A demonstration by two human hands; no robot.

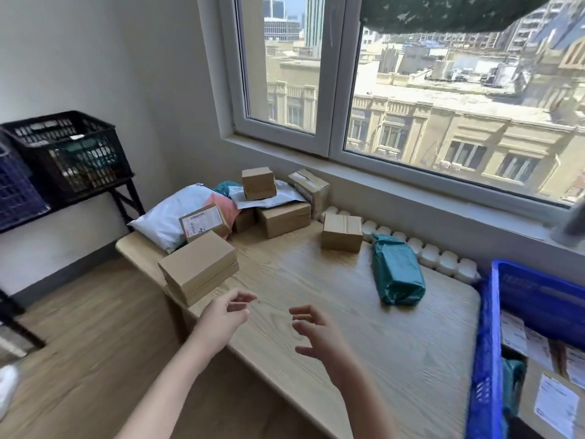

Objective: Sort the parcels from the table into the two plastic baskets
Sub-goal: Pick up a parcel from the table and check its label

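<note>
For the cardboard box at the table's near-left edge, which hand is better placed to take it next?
Probably the left hand. It hovers empty just right of and below the cardboard box, fingers loosely curled. The right hand, also empty, hangs farther right over the table and would have to cross over.

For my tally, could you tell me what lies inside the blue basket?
The blue basket holds labelled cardboard parcels and a teal bag; anything beneath them is covered.

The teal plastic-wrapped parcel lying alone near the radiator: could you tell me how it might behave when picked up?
The teal plastic-wrapped parcel probably gives a little: its wrap is creased and bunched at the far end. The glossy film may be slippery, so a wrapped-around grip seems wiser. It lies flat on the wooden table, so rolling looks unlikely.
</note>
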